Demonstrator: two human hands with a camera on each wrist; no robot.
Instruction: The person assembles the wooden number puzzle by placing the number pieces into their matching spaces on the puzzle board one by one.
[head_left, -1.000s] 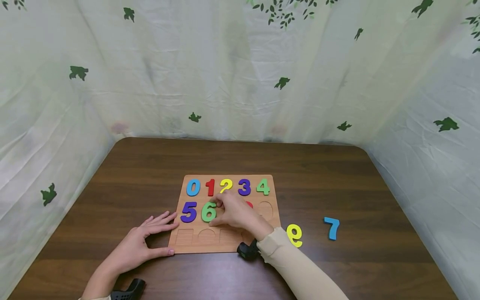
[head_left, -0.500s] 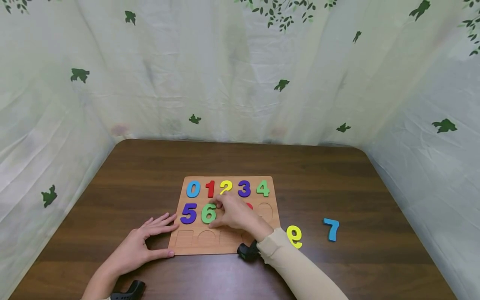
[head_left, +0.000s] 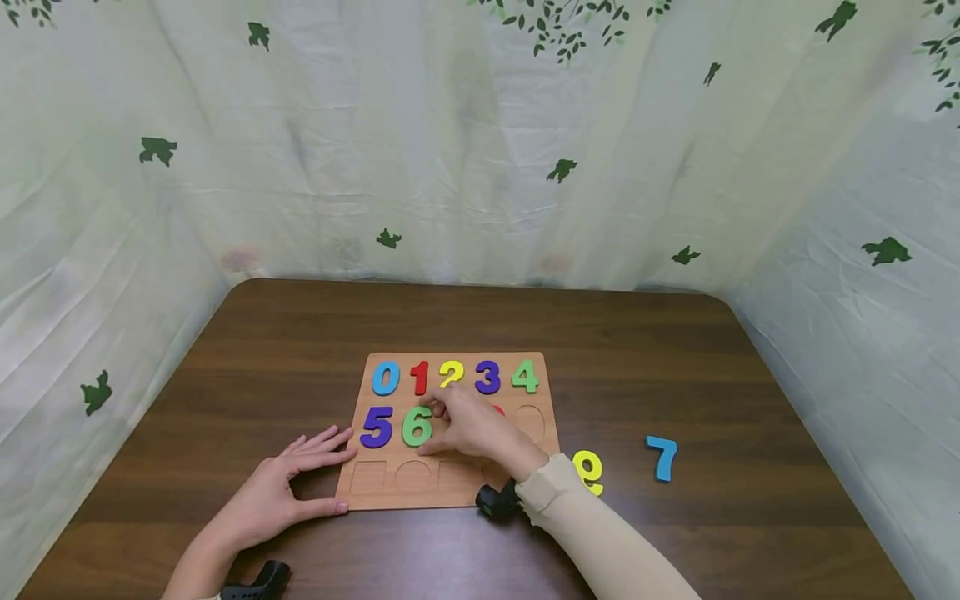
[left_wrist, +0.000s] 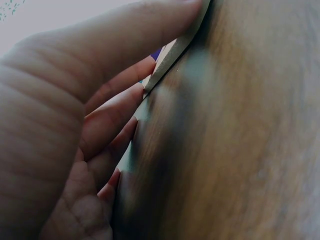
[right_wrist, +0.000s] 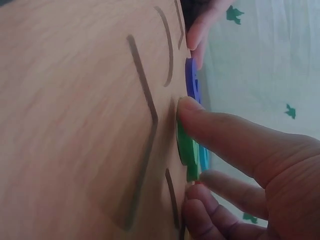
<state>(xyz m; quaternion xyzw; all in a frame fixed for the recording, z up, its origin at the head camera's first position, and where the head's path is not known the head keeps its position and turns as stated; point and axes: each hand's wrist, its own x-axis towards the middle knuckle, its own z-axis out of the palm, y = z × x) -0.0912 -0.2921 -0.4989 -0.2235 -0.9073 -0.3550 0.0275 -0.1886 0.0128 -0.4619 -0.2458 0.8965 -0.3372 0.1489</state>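
A wooden number board (head_left: pixel 457 492) lies on the brown table (head_left: pixel 675 358). Digits 0 to 4 fill its top row; a purple 5 (head_left: pixel 377 425) and a green 6 (head_left: pixel 415 425) sit below. My right hand (head_left: pixel 435 427) reaches over the board and pinches the green 6 by its right side, thumb low, fingers high. In the right wrist view the thumb (right_wrist: pixel 220 130) touches the green 6 (right_wrist: pixel 184 145). A red piece (head_left: pixel 498 409) peeks out behind that hand. My left hand (head_left: pixel 333 468) rests flat, fingers and thumb against the board's left edge (left_wrist: pixel 172 50).
A yellow 9 (head_left: pixel 587 468) and a blue 7 (head_left: pixel 662 457) lie loose on the table right of the board. Leaf-printed cloth (head_left: pixel 480 150) walls in the table on three sides. Shape outlines run along the board's bottom row (right_wrist: pixel 145 100).
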